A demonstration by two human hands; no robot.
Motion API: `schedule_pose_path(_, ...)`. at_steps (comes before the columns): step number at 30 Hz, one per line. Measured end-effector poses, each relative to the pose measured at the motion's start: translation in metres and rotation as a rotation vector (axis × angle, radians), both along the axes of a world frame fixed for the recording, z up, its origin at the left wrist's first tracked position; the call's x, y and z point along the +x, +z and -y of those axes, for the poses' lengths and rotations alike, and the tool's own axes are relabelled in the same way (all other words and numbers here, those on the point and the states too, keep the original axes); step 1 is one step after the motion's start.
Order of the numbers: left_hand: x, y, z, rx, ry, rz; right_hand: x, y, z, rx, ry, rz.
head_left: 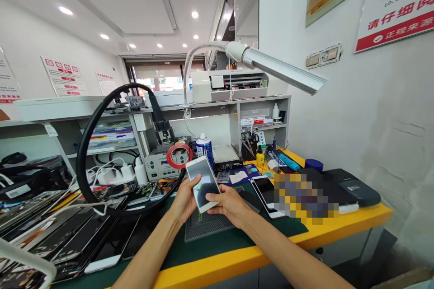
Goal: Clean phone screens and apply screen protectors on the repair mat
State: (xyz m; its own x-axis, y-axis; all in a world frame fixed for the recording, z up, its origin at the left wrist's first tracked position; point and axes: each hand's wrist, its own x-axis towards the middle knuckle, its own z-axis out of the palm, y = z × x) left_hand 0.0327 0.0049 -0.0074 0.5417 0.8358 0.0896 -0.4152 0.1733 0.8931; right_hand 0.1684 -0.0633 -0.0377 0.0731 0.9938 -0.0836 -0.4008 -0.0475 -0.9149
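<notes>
A white-framed smartphone [204, 181] is held tilted above the bench, its dark, glossy screen facing me. My left hand [186, 196] grips its left edge, with the thumb over the glass. Around the lower right corner closes my right hand [230, 204], its thumb also lying on the screen. Both hands' other fingers are partly hidden behind the phone. Beneath them lies a grey perforated mat [210, 230] on the dark green work surface [190, 257]. To the right of my right hand rest white-edged phones [266, 194].
Many dismantled phones and screens [77, 235] cover the left side. A thick black hose [81, 149] loops over them from the rework station [158, 162]. Behind the phone stand a red tape roll [179, 156] and a spray can [204, 146]. A lamp [285, 70] hangs overhead.
</notes>
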Motion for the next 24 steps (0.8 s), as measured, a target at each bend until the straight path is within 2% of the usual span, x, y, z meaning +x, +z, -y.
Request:
schedule_pose_path(6,-0.005,0.003,0.004,-0.041,-0.043,0.03,-0.003,0.007,0.009,0.003,0.055,-0.003)
schedule_pose_path(12,-0.012,0.007,0.008,-0.058,-0.054,0.037,-0.003,0.004,0.011,0.018,0.099,-0.002)
schedule_pose_path(18,-0.014,0.005,0.007,-0.085,-0.085,0.06,-0.005,0.007,0.013,0.027,0.1,0.016)
schedule_pose_path(24,-0.018,0.01,0.009,-0.058,-0.11,0.028,-0.006,0.011,0.015,0.014,0.096,0.028)
